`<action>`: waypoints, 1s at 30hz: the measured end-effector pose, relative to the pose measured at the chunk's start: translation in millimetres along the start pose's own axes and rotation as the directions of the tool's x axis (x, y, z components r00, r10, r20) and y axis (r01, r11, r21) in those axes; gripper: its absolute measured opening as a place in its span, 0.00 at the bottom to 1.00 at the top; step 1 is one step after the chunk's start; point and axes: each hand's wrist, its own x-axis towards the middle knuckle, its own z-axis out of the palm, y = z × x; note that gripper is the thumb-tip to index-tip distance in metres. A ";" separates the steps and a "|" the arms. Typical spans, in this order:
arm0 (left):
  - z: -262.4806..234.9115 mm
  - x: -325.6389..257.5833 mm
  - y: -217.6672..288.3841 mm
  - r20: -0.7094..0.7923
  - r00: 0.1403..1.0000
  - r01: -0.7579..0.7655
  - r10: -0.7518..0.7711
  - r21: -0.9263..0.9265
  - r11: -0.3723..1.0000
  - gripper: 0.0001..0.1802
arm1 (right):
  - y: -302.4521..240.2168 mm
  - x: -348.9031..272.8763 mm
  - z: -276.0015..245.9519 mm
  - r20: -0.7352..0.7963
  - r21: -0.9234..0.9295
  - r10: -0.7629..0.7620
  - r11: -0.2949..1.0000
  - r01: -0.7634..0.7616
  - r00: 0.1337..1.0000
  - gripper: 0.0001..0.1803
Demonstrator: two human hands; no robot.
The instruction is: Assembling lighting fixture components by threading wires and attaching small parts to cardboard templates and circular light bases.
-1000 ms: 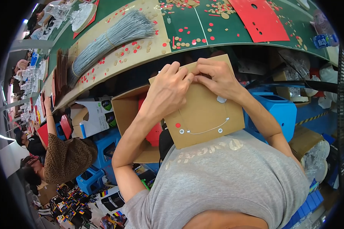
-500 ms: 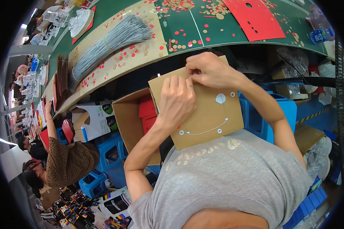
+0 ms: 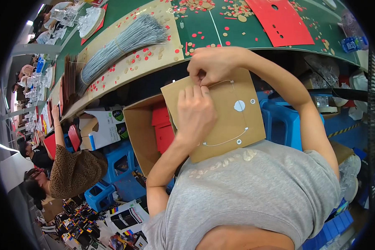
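Close head-worn fisheye, looking down

You are holding a flat brown cardboard sheet (image 3: pixel 221 121) up against your chest, tilted a little. It is showing a round white sticker, small holes, and a thin wire (image 3: pixel 225 141) curving across its lower part. Another wire is maybe running along its top edge.
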 end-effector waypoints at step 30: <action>8.5 -8.5 -49.0 -0.160 0.987 -0.041 -0.028 -0.409 0.912 0.29 | -6.1 -42.1 61.6 -0.531 -0.561 -0.365 0.828 0.006 0.765 0.07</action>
